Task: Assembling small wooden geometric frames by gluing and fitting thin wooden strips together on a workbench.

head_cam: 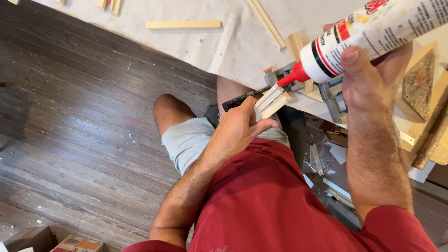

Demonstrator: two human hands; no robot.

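Left hand [238, 128] curled shut, pinching two small wood strips [270, 102] at centre frame. Right hand [368, 77] wrapped tight around white glue bottle [373, 32] at two o'clock, red nozzle [291, 77] touching strips' ends beside surface [186, 46] edge.

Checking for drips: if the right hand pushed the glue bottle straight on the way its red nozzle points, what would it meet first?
The right hand aims the glue bottle down-left. Its red nozzle would first meet the end of the small wood pieces held in the left hand; it looks nearly touching, though depth is unclear.
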